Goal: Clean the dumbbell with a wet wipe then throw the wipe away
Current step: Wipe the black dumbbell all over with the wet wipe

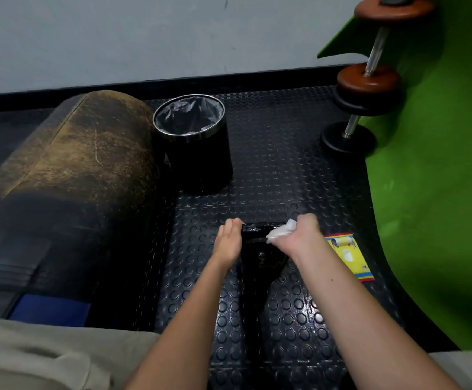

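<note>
A black dumbbell (260,249) stands on end on the studded rubber floor (271,170), between my two hands. My left hand (229,240) lies flat against its left side with straight fingers. My right hand (302,235) grips a crumpled white wet wipe (281,231) and holds it against the dumbbell's upper right edge. The lower part of the dumbbell is dark and hard to make out. A black bin (194,142) with a steel rim and a grey liner stands open farther back, left of centre.
A yellow wipe packet (350,256) lies on the floor right of my right hand. A worn brown and black punch bag (68,175) lies on the left. Other dumbbells (367,88) lean by a green mat (440,178) on the right.
</note>
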Demonstrator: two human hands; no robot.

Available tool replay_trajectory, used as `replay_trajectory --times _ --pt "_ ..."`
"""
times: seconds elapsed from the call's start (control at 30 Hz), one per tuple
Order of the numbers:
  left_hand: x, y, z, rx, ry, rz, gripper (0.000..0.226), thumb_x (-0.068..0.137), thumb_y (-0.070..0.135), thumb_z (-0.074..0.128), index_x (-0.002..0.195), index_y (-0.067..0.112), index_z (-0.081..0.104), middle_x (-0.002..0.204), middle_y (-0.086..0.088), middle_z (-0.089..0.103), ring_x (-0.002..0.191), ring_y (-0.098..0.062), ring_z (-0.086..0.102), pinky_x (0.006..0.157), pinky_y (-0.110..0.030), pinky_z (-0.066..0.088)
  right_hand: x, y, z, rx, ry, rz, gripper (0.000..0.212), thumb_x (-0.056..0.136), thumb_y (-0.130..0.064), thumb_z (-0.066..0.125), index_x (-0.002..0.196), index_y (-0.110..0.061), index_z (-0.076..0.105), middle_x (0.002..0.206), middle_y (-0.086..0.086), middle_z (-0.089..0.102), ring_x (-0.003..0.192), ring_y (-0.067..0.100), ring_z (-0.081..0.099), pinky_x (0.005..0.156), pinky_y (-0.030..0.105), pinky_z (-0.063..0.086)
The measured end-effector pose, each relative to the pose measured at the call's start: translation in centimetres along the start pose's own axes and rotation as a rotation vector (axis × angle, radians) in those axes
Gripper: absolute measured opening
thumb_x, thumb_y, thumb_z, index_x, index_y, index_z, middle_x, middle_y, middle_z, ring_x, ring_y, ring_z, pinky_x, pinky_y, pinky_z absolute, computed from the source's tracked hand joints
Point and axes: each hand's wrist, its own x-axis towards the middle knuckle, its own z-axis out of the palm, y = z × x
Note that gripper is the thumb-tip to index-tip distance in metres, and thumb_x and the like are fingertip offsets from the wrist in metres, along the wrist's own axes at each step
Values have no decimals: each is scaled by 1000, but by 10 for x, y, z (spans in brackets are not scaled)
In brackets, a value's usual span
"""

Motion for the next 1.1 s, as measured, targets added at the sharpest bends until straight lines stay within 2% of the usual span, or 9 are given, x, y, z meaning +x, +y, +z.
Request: replay_trajectory --times 0.13,0.3,0.37,0.43,0.53,0.63,0.73,0.83,1.1 --pt "0 1 0 -21 14 -15 43 103 44 22 118 21 55 121 -4 49 116 -19 43 102 -36 33 -8 21 3 -63 -35 110 54 92 -42 45 129 -3 50 119 22 61 104 41 61 86 51 50" --pt "0 0 0 16 -2 -3 43 104 42 21 121 20 53 125 -5 48 117 -21 42 101 -37 33 0 16 -10 15 -84 162 68 91 -56 36 129 -2 54 123 26 62 111 44 60 91 52 47" --pt "0 -1 0 14 -7 2 45 103 46 20 120 21 54 126 -3 49 119 -20 43 105 -40 33 10 1 -23 106 -105 187 72 92 -57 31 132 -2 54 125 30 59 116 48 56 100 60 41" --pt "-1 -2 0 4 -9 8 46 101 48 20 117 23 55 125 0 49 120 -18 42 103 -38 33 15 -9 -37 237 -161 249 82 95 -60 27 140 7 40 133 40 46 124 54 43 106 67 31" --pt "-3 -1 0 -5 -2 7 44 101 49 21 114 24 55 123 0 50 119 -18 43 100 -37 33 13 -12 -45 369 -226 283 83 97 -59 31 139 13 31 130 39 38 123 56 34 101 73 21" --pt "-6 2 0 -22 1 -21 45 100 50 22 114 24 55 121 -1 50 119 -19 44 103 -40 34 14 -4 -37 364 -218 219 81 95 -56 35 143 9 32 139 39 38 127 56 38 102 73 28" --pt "-5 2 -1 -26 6 -14 44 102 48 21 116 22 55 121 -2 50 118 -18 43 99 -36 32 7 9 -20 249 -180 144 74 92 -58 37 134 2 48 126 32 57 115 51 56 101 64 39" --pt "-3 1 1 -3 11 -8 43 103 45 20 117 20 54 122 -3 49 117 -18 43 95 -34 31 0 18 -9 104 -137 167 75 87 -61 47 129 1 48 121 28 59 108 47 59 99 58 43" --pt "-1 -3 1 69 -5 27 43 103 44 18 114 21 52 121 -1 50 117 -17 43 92 -33 30 7 -8 -28 293 -288 307 89 87 -65 42 140 7 36 141 38 39 130 56 37 107 72 23"
